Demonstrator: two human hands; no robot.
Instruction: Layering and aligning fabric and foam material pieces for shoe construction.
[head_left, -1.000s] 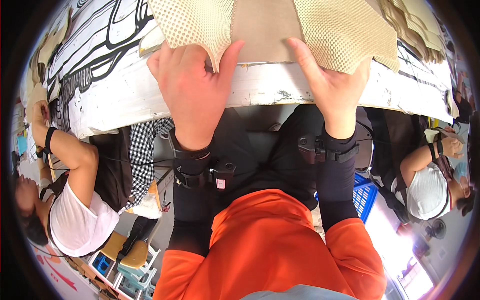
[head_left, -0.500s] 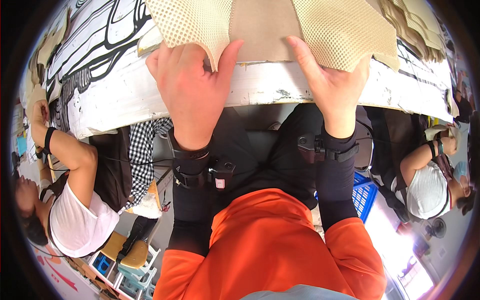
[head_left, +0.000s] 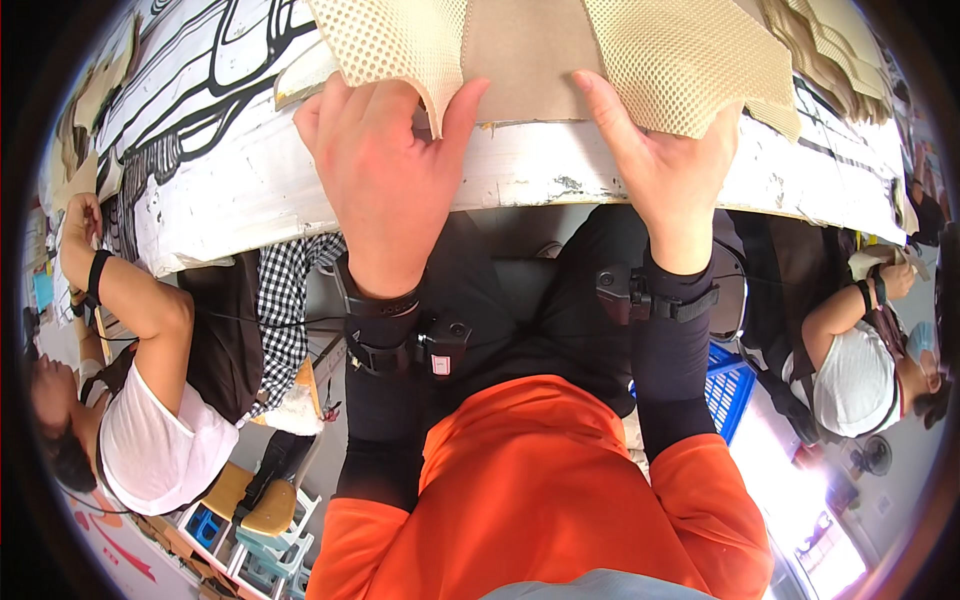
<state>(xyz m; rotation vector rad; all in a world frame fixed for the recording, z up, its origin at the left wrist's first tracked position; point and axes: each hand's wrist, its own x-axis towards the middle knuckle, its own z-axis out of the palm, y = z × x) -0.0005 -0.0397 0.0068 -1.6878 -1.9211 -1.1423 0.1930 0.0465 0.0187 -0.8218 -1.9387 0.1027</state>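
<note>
Fingers (head_left: 390,98) of our left hand (head_left: 385,180) and right hand (head_left: 672,175) sit under the fabric (head_left: 525,35), their tips hidden, so we cannot tell whether they grip it. Before us spreads the white table (head_left: 530,165), its top marked with black lines. At its near edge lies the fabric, ahead of our palms: a left mesh flap (head_left: 395,40) and a right mesh flap (head_left: 690,70) over our fingers, with a tan strip (head_left: 525,75) between. Our thumbs (head_left: 612,108) stand apart, tips over the strip.
</note>
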